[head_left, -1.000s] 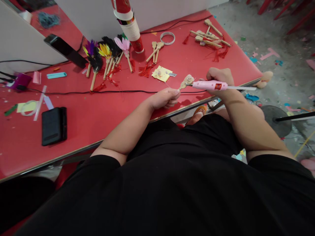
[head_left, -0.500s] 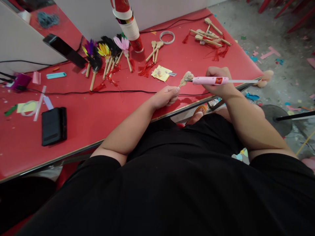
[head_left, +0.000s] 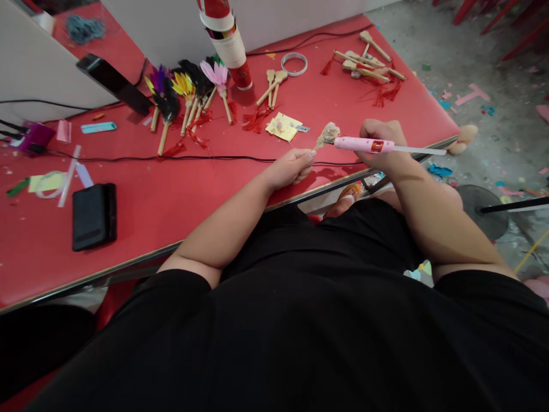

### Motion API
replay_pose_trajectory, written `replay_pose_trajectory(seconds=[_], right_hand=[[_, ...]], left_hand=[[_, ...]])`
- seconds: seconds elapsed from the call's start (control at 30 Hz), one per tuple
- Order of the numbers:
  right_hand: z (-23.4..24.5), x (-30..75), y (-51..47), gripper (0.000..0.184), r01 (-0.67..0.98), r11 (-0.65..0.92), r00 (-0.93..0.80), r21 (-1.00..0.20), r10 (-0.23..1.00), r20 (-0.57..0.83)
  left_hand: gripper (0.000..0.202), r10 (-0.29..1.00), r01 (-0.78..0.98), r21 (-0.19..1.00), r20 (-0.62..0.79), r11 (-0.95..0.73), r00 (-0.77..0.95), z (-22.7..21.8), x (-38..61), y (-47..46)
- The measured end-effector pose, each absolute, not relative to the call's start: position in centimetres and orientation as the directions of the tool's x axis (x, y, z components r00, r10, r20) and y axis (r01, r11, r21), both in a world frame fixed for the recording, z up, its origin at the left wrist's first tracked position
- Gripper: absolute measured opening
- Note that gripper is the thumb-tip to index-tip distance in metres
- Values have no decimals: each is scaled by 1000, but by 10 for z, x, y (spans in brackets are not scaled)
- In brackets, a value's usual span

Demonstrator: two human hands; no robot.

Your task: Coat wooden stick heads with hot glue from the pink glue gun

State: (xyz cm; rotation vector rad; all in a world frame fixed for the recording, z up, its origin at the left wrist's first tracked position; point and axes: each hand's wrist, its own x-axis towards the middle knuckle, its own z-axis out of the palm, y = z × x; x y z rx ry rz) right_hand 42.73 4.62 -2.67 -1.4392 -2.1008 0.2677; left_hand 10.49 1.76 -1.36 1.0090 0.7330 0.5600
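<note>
My left hand (head_left: 290, 167) is closed on the handle of a small wooden stick piece (head_left: 326, 134) with a rounded pale head, held just above the red table (head_left: 180, 189) near its front edge. My right hand (head_left: 381, 143) grips a pink glue pen (head_left: 364, 145) lying level, its tip touching the head of the stick piece. A thin glue rod sticks out of the pen's back end to the right.
Feathered sticks (head_left: 184, 97) with red tassels lie at the back, beside a red and white tube (head_left: 227, 46). More wooden sticks (head_left: 369, 60) lie far right. A yellow note (head_left: 282, 126), a white ring (head_left: 294, 63), a black cable (head_left: 171, 158) and a black case (head_left: 93, 216) are on the table.
Both hands lifted slightly and drifted a little away from me, keeping the pen tip on the stick's head. The pen tilted slightly.
</note>
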Motion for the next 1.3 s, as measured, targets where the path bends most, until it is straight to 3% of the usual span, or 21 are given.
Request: replay_pose_trajectory(seconds=[0.33, 0.5, 0.73, 1.07, 1.3], right_hand=[[-29, 425, 54, 42, 809, 425, -273, -405, 883, 381], [-36, 421, 58, 41, 820, 391, -198, -418, 879, 435], [-29, 415, 49, 37, 843, 312, -155, -439, 921, 356], [-27, 413, 54, 46, 776, 286, -105, -563, 938, 331], [-21, 416, 43, 65, 719, 334, -163, -610, 934, 318]], left_hand=[[63, 732, -124, 887, -279, 444, 622, -15, 105, 18], [64, 747, -150, 880, -279, 450, 604, -16, 105, 18], [66, 717, -161, 828, -347, 537, 604, -12, 105, 16], [61, 706, -156, 821, -357, 550, 611, -12, 106, 17], [59, 717, -164, 819, -363, 550, 595, -8, 107, 15]])
